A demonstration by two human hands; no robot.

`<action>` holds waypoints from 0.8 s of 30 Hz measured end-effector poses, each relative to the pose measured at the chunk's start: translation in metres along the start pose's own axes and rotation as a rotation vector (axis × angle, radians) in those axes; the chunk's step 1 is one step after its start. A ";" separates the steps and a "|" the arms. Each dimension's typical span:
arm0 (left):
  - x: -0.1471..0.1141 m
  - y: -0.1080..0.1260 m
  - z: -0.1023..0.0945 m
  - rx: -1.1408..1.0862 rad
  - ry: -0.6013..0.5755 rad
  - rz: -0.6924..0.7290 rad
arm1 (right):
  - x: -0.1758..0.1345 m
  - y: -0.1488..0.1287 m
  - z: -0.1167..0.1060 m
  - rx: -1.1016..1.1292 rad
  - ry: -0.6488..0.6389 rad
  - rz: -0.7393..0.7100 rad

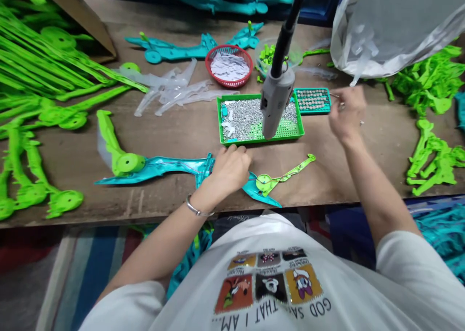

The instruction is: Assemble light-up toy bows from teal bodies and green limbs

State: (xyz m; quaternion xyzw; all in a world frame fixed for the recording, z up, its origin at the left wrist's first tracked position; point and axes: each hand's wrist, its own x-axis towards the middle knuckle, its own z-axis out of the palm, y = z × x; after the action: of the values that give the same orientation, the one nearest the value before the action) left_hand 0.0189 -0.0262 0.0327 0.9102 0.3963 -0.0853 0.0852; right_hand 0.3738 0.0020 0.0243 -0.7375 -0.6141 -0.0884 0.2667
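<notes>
Two hands are working. Our left hand [231, 167] is lying across the middle of the blue part [170, 165], fingers bent toward its far edge; whether it is gripping or only pressing, we cannot tell. Our right hand [348, 109] is reaching forward, forearm extended, fingers bunched just beside the rack [315, 111]; blur is hiding what they may be holding. On the counter [181, 132] under our left hand, the blue part is carrying a green arm [130, 164] at its left end and a slimmer arm [280, 179] at its right. We are judging it partly assembled; fastening is probably remaining, though the joints are not showing clearly. Beyond it, the driver [276, 103] is hanging over the tray [289, 129]. Farther back, a second blue part [174, 52] is lying without such arms, while more green pieces [39, 59] are sitting piled at the left.
</notes>
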 end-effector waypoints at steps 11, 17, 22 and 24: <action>-0.018 -0.003 0.013 -0.180 0.089 -0.003 | 0.086 0.097 0.012 -0.163 0.083 0.046; -0.027 -0.005 0.022 -0.282 0.206 0.058 | 0.008 0.045 -0.077 0.097 0.458 -0.151; -0.044 0.010 0.032 -0.534 0.451 0.057 | -0.061 -0.010 -0.120 0.767 0.162 0.202; -0.050 0.021 0.039 -0.627 0.528 0.076 | -0.083 -0.017 -0.107 0.953 -0.059 0.479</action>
State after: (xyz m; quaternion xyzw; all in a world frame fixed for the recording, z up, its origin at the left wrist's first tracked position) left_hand -0.0032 -0.0843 0.0080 0.8445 0.3776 0.2795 0.2570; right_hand 0.3595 -0.1212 0.0813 -0.6563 -0.4078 0.2845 0.5675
